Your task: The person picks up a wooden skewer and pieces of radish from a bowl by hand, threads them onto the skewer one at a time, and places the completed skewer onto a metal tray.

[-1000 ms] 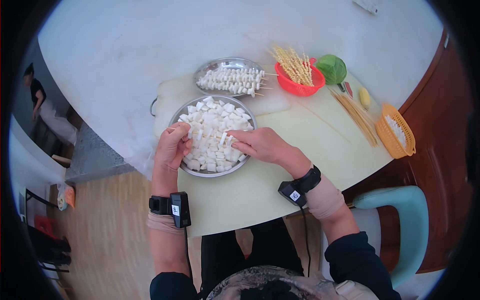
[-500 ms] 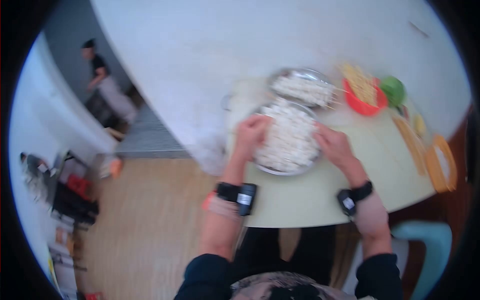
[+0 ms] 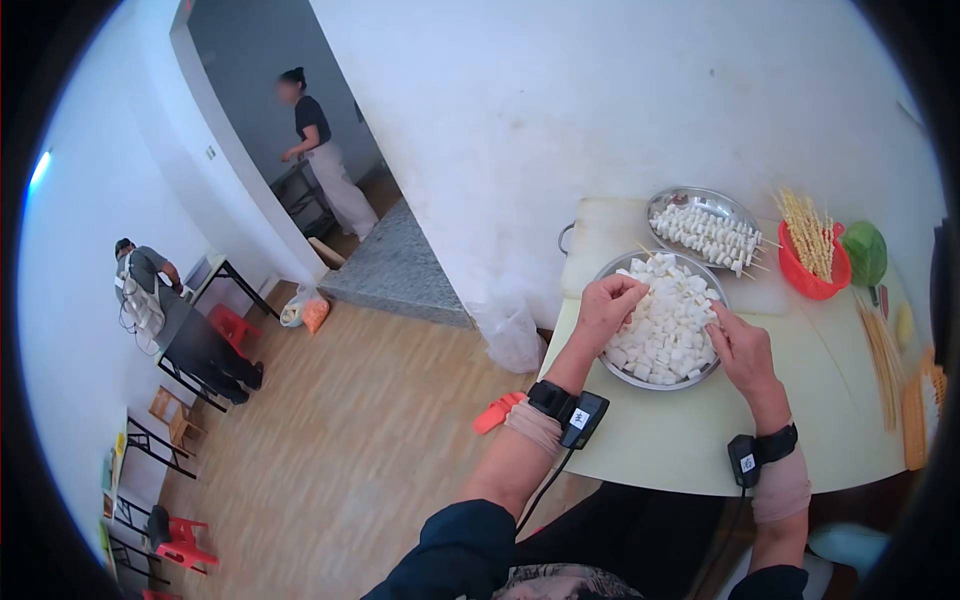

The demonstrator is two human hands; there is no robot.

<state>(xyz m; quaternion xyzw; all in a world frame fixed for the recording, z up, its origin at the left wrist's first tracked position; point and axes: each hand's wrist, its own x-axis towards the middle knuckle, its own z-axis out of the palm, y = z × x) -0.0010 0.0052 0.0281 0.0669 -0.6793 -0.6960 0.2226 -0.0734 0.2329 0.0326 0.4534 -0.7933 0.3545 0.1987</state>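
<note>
Nearest, two bare forearms with wrist-strapped devices reach over a pale green surface [image 3: 640,435]. The left hand [image 3: 612,308] is bunched at the left side of a round metal bowl [image 3: 655,384], thumb drawn toward forefinger; whether they close on anything cannot be told. The right hand [image 3: 742,345] is loosely curled, fingertips at the bowl's right side; whether it grips a piece is also unclear. Both are probably kept over the bowl so dropped pieces fall back inside. The bowl is heaped with white pieces [image 3: 665,335]: small, blocky, matte and unevenly cut. Just beyond, an oval metal dish [image 3: 700,196] carries skewers [image 3: 705,232] threaded with similar pieces, laid side by side, perhaps to keep them orderly. To the right, bare sticks [image 3: 880,360] lie bundled, seemingly for easy reach, and a red basket [image 3: 815,287] holds yellowish skewers beside a green cabbage [image 3: 865,252]. Far off, one person leans over a table and another stands beyond a doorway.
</note>
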